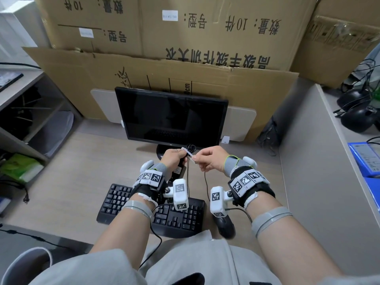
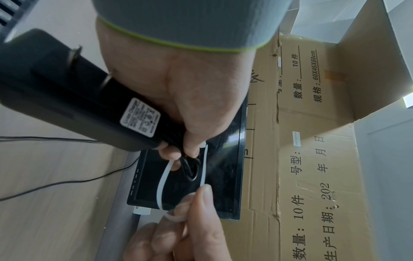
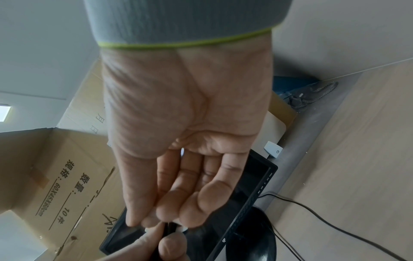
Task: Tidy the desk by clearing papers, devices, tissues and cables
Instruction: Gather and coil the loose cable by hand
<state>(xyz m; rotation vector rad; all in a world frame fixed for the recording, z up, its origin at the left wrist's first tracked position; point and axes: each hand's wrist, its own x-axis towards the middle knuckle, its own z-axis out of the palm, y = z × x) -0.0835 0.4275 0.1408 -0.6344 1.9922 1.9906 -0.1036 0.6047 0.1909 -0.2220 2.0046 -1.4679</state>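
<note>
So my left hand is wrapped round the black charger plus its bundled black cable, up in front of the monitor, above the worktop. My right hand is pinching the white zip tie looped around that cable, both hands nearly touching

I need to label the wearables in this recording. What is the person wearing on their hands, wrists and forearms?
Each bare hand, left hand and right hand, has a grey knit cuff edged in green. Behind it sit black wrist straps carrying white blocks with black-and-white square markers, a white wrist camera, thin black cables, and grey bands on the forearms.
</note>
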